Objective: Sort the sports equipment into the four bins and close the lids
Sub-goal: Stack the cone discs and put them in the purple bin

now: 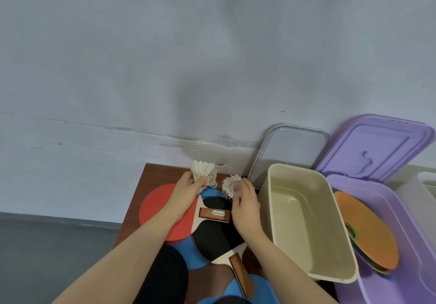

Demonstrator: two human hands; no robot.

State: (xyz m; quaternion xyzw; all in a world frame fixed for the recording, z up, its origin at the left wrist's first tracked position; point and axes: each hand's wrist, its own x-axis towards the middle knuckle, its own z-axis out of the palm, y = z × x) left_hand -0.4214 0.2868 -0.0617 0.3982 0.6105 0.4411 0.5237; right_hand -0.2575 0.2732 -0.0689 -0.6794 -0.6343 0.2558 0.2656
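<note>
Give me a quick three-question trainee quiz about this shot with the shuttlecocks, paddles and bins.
1. True or false: the cream bin already holds shuttlecocks.
2. What does the purple bin contain? A) paddles B) flat coloured discs C) nothing
3. Fill in: the left hand and the right hand each grip ____.

Key
1. False; the cream bin looks empty.
2. B
3. Shuttlecocks: a white bunch in the left, one shuttlecock in the right, above the paddles on the table.
</note>
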